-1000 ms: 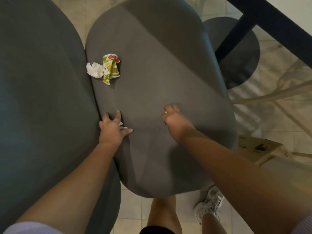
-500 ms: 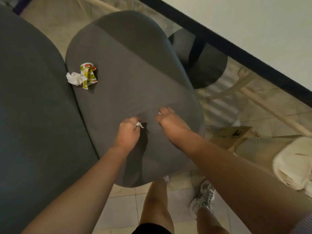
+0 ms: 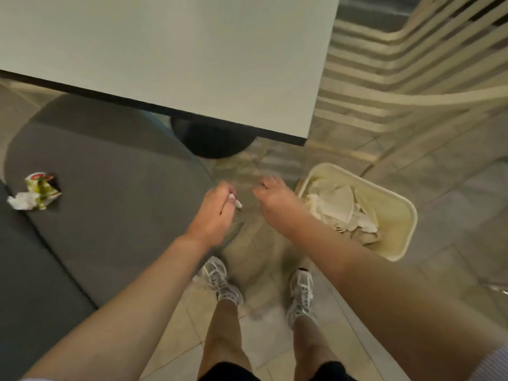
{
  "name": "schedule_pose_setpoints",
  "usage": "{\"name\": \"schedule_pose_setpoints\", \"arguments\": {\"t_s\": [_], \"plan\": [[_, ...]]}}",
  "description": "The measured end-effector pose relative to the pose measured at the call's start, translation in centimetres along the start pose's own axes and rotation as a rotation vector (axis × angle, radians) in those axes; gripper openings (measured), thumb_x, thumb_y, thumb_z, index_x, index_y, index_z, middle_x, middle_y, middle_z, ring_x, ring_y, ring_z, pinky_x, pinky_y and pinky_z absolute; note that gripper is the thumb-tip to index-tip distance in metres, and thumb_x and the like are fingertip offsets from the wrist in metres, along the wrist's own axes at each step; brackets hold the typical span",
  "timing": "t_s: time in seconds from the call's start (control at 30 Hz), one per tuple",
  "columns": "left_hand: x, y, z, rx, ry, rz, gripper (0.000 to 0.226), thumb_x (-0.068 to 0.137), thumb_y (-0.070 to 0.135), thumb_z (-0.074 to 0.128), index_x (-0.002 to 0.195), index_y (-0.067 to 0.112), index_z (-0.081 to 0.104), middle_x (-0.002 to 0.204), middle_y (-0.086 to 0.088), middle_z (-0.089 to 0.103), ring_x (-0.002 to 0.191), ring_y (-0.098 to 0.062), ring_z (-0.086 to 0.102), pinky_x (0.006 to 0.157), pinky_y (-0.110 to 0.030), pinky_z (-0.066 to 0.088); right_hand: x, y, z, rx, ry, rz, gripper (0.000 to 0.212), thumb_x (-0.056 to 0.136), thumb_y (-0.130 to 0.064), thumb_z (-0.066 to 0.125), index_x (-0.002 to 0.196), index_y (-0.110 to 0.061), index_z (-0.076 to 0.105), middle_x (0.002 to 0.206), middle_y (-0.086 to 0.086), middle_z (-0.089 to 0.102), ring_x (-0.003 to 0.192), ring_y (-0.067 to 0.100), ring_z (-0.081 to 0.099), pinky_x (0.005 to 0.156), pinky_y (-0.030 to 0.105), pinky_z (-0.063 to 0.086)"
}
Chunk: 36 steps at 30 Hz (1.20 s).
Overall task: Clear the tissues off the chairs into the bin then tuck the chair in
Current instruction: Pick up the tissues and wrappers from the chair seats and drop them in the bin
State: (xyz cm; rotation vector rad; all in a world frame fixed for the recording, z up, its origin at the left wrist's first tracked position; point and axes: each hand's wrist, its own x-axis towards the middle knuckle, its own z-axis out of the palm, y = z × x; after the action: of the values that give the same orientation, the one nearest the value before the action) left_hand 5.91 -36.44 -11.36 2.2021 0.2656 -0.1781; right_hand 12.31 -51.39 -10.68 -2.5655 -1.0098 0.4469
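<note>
My left hand is shut on a small white tissue scrap, held over the floor just past the right edge of the grey chair seat. My right hand hovers with curled fingers beside the left rim of the cream bin; whether it holds anything is hidden. The bin contains crumpled white tissues. A white tissue with a green-and-red printed wrapper lies on the seat's far left.
A white table with a dark edge overhangs the chair, its black round base on the tiled floor. Cream slatted furniture stands at the upper right. My feet in white sneakers are between chair and bin.
Both hands have left the chair seat and swung right toward the bin, the left one carrying the scrap it pinched up. The view has turned right, bringing the bin into sight.
</note>
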Motion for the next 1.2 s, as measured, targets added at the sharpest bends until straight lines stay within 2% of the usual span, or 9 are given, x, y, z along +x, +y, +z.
{"name": "schedule_pose_setpoints", "arguments": {"t_s": [0.1, 0.2, 0.37, 0.57, 0.7, 0.83, 1.07, 1.13, 1.2], "plan": [[0.8, 4.2, 4.2, 0.034, -0.097, 0.093, 0.011, 0.088, 0.021, 0.032, 0.085, 0.018, 0.043, 0.082, 0.005, 0.045, 0.084, -0.014, 0.041, 0.071, -0.018, 0.030, -4.4, 4.4, -1.2, 0.036, 0.076, 0.110, 0.025, 0.064, 0.009, 0.054, 0.085, 0.002, 0.064, 0.078, 0.021, 0.059, 0.072, 0.038, 0.059, 0.057, 0.039, 0.054], [1.4, 8.4, 8.5, 0.064, -0.171, 0.213, 0.012, 0.093, 0.021, 0.032, 0.093, 0.016, 0.042, 0.091, 0.003, 0.043, 0.089, -0.009, 0.036, 0.075, -0.015, 0.028, -8.7, 8.3, -2.4, 0.069, 0.127, 0.237, 0.032, 0.075, 0.004, 0.064, 0.106, 0.003, 0.060, 0.093, 0.023, 0.062, 0.086, 0.042, 0.058, 0.071, 0.044, 0.051], [3.1, 12.9, 14.7, 0.057, -0.327, 0.241, 0.021, 0.098, 0.016, 0.039, 0.118, 0.013, 0.043, 0.112, 0.004, 0.037, 0.105, -0.009, 0.039, 0.092, -0.017, 0.031, -14.2, 13.3, -3.5, 0.060, 0.157, 0.457, 0.027, 0.088, -0.014, 0.059, 0.110, 0.002, 0.057, 0.105, 0.020, 0.060, 0.098, 0.039, 0.054, 0.074, 0.045, 0.045], [4.7, 13.1, 18.1, 0.098, -0.445, 0.257, 0.050, 0.086, 0.011, 0.062, 0.133, 0.017, 0.045, 0.134, -0.001, 0.047, 0.126, -0.014, 0.039, 0.108, -0.030, 0.031, -16.8, 15.5, -3.2, 0.025, -0.003, 0.549, 0.040, 0.094, -0.027, 0.049, 0.128, -0.006, 0.047, 0.133, 0.014, 0.047, 0.115, 0.034, 0.044, 0.090, 0.040, 0.039], [4.3, 11.8, 17.1, 0.133, -0.371, 0.219, 0.045, 0.088, 0.016, 0.060, 0.132, 0.018, 0.048, 0.142, -0.002, 0.042, 0.135, -0.016, 0.031, 0.113, -0.029, 0.022, -16.3, 15.0, -3.0, -0.025, -0.040, 0.508, 0.033, 0.097, -0.029, 0.042, 0.123, -0.008, 0.049, 0.134, 0.013, 0.046, 0.118, 0.034, 0.043, 0.091, 0.042, 0.040], [3.6, 10.2, 14.7, 0.209, -0.258, 0.183, 0.036, 0.092, 0.016, 0.054, 0.128, 0.015, 0.052, 0.135, -0.002, 0.047, 0.130, -0.015, 0.033, 0.105, -0.020, 0.019, -14.2, 13.5, -2.9, -0.074, -0.071, 0.437, 0.032, 0.098, -0.028, 0.040, 0.124, -0.011, 0.049, 0.132, 0.012, 0.048, 0.120, 0.033, 0.042, 0.096, 0.042, 0.037], [1.6, 4.7, 7.2, 0.294, -0.092, 0.094, 0.034, 0.093, 0.014, 0.051, 0.127, 0.011, 0.052, 0.131, -0.006, 0.047, 0.124, -0.019, 0.037, 0.099, -0.013, 0.017, -7.4, 7.8, -2.0, -0.102, -0.126, 0.216, 0.023, 0.092, -0.017, 0.051, 0.111, -0.006, 0.057, 0.118, 0.016, 0.057, 0.109, 0.037, 0.052, 0.084, 0.045, 0.046], [0.9, 2.7, 4.8, 0.314, -0.039, 0.048, 0.034, 0.092, 0.012, 0.052, 0.126, 0.010, 0.053, 0.131, -0.008, 0.049, 0.123, -0.024, 0.039, 0.103, -0.021, 0.023, -5.1, 5.5, -1.6, -0.109, -0.141, 0.159, 0.016, 0.084, -0.008, 0.059, 0.100, -0.004, 0.060, 0.105, 0.017, 0.061, 0.097, 0.038, 0.058, 0.074, 0.044, 0.050], [0.1, 0.4, 2.0, 0.341, 0.000, -0.003, 0.035, 0.089, 0.010, 0.054, 0.124, 0.009, 0.055, 0.130, -0.011, 0.051, 0.120, -0.030, 0.043, 0.106, -0.034, 0.032, -2.5, 2.7, -1.0, -0.101, -0.163, 0.092, 0.017, 0.088, -0.009, 0.054, 0.103, -0.004, 0.058, 0.109, 0.016, 0.057, 0.102, 0.035, 0.054, 0.079, 0.041, 0.047]]}}
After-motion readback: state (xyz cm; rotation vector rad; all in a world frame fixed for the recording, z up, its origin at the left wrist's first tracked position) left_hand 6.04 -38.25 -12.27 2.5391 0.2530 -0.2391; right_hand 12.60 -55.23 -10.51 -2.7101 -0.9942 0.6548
